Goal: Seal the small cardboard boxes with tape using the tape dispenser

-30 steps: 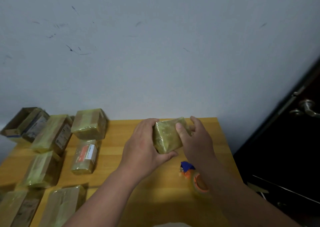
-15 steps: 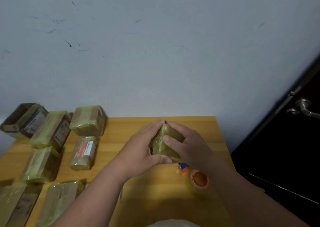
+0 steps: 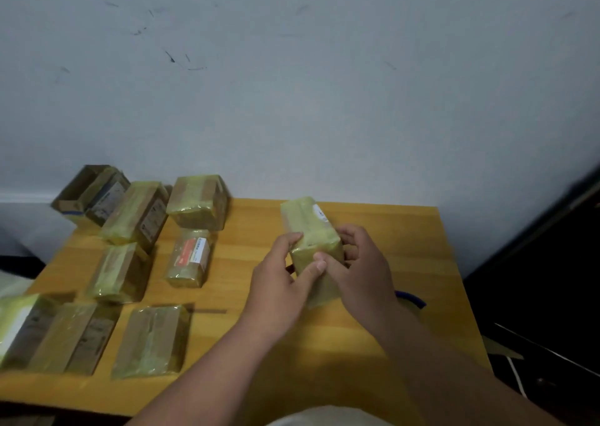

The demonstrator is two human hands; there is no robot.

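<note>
one taped box [image 3: 311, 230] gripped between both hands [image 3: 324, 279], eight more boxes [image 3: 188, 256] at left

The tape dispenser [image 3: 409, 298] was almost fully hidden behind the right hand [image 3: 363, 269]; only a blue part showed. The lower part of the held box [image 3: 313, 240] was covered by both hands. The leftmost box [image 3: 14, 325] was cut by the picture's edge, and the box labels were too blurred to read.

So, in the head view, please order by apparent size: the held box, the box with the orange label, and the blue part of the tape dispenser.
1. Held box, though it is lifted nearer the camera
2. Box with the orange label
3. Blue part of the tape dispenser, mostly hidden by the right arm
</note>
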